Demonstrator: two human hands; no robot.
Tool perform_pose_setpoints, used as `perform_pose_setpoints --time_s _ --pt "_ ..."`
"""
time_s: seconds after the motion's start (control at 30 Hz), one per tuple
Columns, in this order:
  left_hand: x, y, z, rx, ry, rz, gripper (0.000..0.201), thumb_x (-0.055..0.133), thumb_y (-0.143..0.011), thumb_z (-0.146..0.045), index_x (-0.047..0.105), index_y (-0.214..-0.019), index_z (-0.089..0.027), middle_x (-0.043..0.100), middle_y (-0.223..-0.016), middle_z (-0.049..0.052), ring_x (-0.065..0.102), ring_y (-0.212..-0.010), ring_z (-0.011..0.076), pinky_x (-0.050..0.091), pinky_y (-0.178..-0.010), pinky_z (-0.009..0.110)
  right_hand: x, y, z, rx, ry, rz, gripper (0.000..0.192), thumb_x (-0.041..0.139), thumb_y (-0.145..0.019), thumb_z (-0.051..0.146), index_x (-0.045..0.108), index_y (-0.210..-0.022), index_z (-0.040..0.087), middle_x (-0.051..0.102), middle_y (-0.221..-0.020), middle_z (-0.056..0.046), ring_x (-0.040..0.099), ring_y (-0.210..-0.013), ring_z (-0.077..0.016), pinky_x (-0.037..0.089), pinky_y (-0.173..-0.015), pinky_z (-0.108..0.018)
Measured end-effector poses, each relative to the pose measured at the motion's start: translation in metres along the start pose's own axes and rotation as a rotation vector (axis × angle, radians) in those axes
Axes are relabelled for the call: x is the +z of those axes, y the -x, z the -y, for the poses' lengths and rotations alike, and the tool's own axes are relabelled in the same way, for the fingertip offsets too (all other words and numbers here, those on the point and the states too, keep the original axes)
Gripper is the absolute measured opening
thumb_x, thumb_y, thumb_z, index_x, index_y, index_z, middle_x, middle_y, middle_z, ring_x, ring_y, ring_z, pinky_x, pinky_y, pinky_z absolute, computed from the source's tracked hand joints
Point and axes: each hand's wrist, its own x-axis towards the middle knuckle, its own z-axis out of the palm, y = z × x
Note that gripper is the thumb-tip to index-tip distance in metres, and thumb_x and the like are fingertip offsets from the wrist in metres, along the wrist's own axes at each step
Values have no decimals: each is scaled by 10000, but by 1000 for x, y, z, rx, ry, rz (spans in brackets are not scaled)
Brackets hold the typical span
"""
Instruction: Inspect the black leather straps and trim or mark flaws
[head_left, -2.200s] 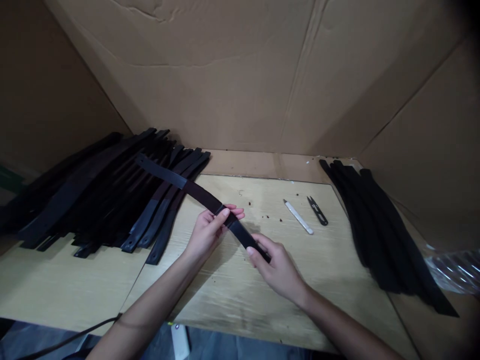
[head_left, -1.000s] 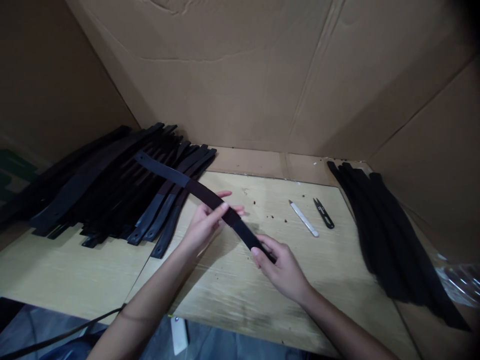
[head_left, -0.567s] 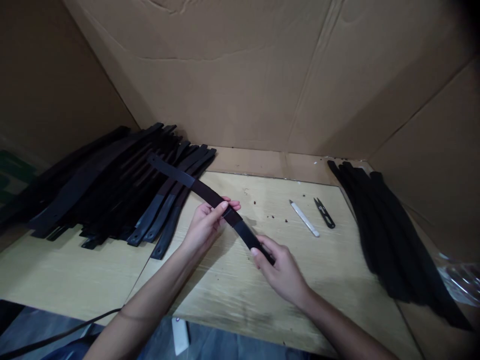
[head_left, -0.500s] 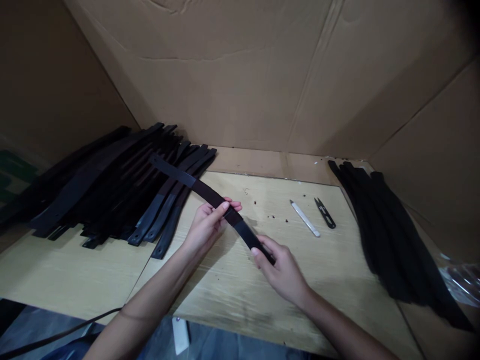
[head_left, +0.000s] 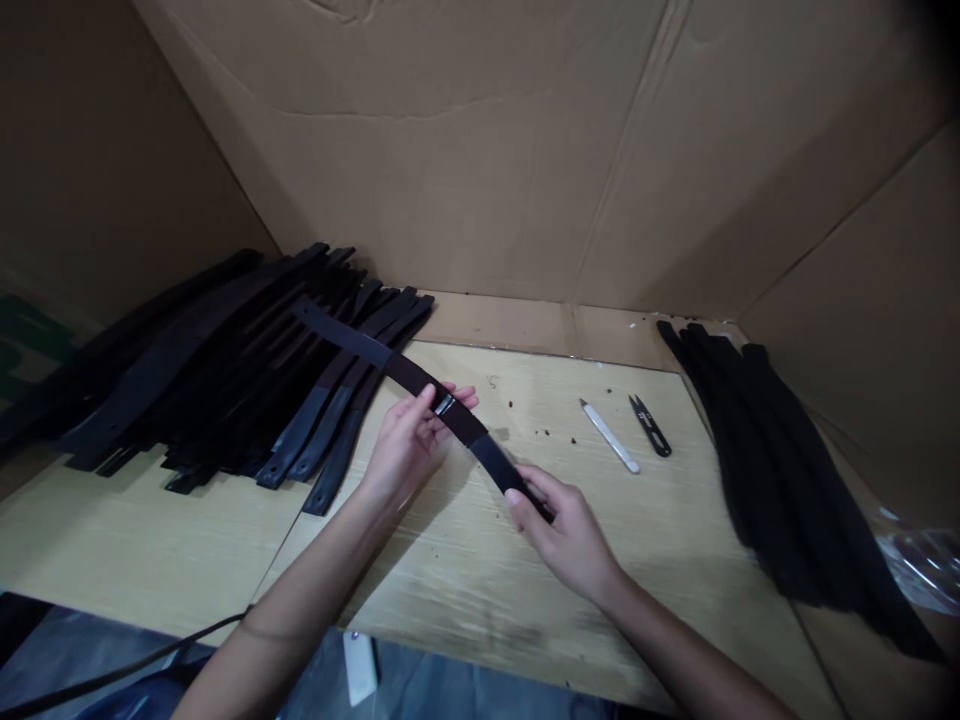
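A long, dark strap with a hole near its far end is held slantwise above the table by both hands. My left hand grips its middle, thumb on top and fingers underneath; a small shiny patch shows beside the thumb. My right hand is closed around the near right end, partly hiding it. The strap's far end reaches over a big pile of similar dark straps on the left. To the right of the hands lie a white pen-like tool and black thread snips.
More black straps lie in a stack at the right. Cardboard walls enclose the back and sides of the wooden table. Small dark scraps dot the tabletop. A clear plastic object sits at the right edge.
My left hand has slid slightly up and left along the strap, uncovering a shiny patch. The strap's far end has shifted a little up and left. My right hand keeps its hold.
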Motion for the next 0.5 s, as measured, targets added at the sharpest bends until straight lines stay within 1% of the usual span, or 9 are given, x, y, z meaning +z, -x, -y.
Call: perform_pose_setpoints --time_s 0.1,0.27,0.5 --pt "-3 -3 2 43 -22 -24 275 721 -810 -351 699 -951 -117 755 -1008 121 698 -1001 221 499 -956 338 0 0 -1 -11 10 -4 274 513 -934 331 632 -1098 147 605 -725 -19 558 -632 -160 445 -592 -254" --pt "-4 -3 7 17 -55 -2 258 743 -793 -336 714 -924 -116 762 -961 109 713 -923 200 522 -902 318 0 0 -2 -9 27 -12 263 515 -929 327 628 -1082 144 643 -788 -44 592 -686 -178 467 -624 -266" --pt "-4 -2 5 -20 -45 30 192 720 -815 -271 722 -911 -105 765 -962 116 714 -929 200 525 -891 300 0 0 -3 -13 41 -16 253 509 -931 335 630 -1046 145 628 -742 -33 560 -629 -163 447 -583 -261"
